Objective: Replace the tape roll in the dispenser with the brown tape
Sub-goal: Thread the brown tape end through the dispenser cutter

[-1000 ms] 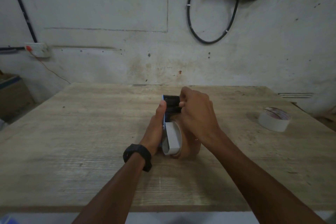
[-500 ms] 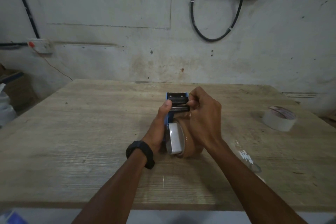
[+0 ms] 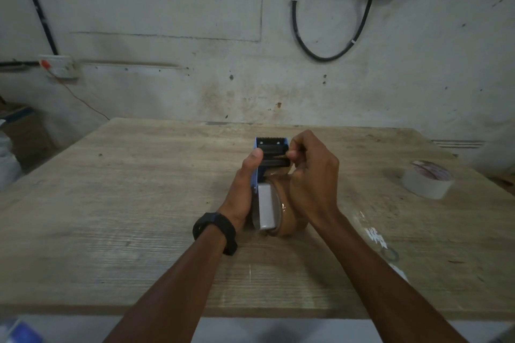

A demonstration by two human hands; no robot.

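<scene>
A blue tape dispenser (image 3: 271, 147) with a black toothed blade and a white handle rests on the middle of the wooden table (image 3: 111, 203). A brown tape roll (image 3: 287, 220) sits in it. My left hand (image 3: 245, 184) grips the dispenser's left side, thumb up along the blue plate. My right hand (image 3: 312, 172) lies over the brown roll, and its fingertips pinch at the black roller bar just behind the blade. I cannot see whether the tape's end is between those fingers.
A white tape roll (image 3: 427, 182) lies flat at the table's right side. A clear plastic piece with white print (image 3: 379, 242) lies to the right of my right forearm. A cardboard box (image 3: 16, 131) stands off the table's left.
The dispenser's front has turned to face squarely away from me. My right fingers have shifted from the blade's top down to the roller bar. The camera has moved closer.
</scene>
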